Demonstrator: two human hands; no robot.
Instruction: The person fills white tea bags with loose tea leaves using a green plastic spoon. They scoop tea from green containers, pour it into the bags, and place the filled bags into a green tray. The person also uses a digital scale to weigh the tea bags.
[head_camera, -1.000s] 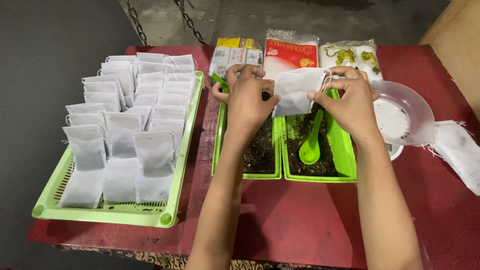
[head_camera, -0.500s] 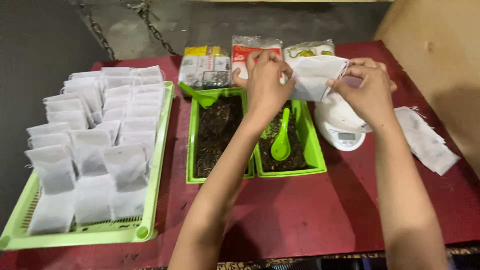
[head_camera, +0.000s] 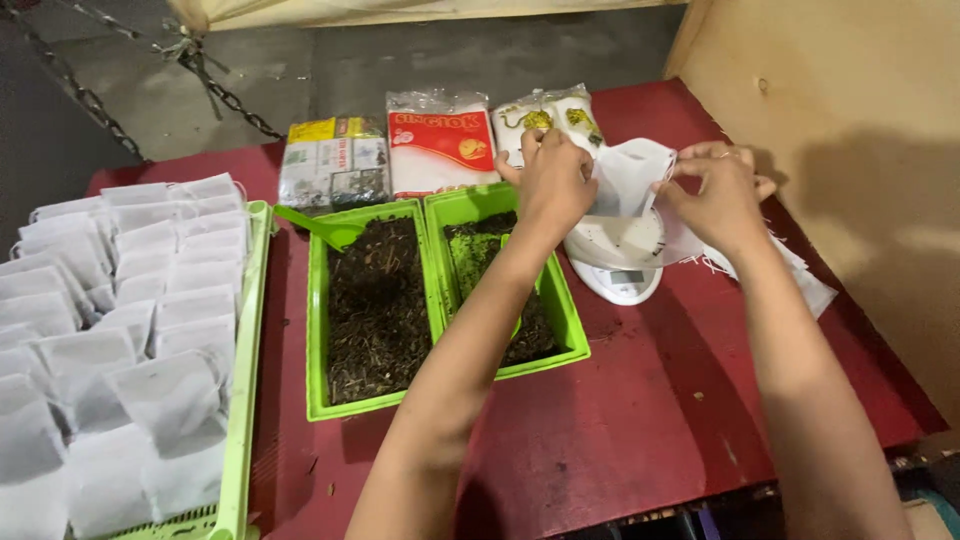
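Observation:
Both my hands hold one small white filter bag (head_camera: 628, 178) by its top edge, over a white kitchen scale (head_camera: 622, 262) that carries a clear dish. My left hand (head_camera: 552, 180) pinches the bag's left side and my right hand (head_camera: 712, 195) its right side. Below my left forearm stand two green trays of dark dried leaves (head_camera: 375, 305), the right tray (head_camera: 561, 306) partly hidden by that arm.
A large green basket (head_camera: 243, 400) of several filled white bags fills the left side. A green scoop (head_camera: 318, 226) lies by the left tray. Three packets (head_camera: 440, 148) lie at the table's far edge. Spare white bags (head_camera: 806, 285) sit right of the scale, near a wooden panel.
The view has swung right. My hands have carried the white bag from above the trays to above the scale.

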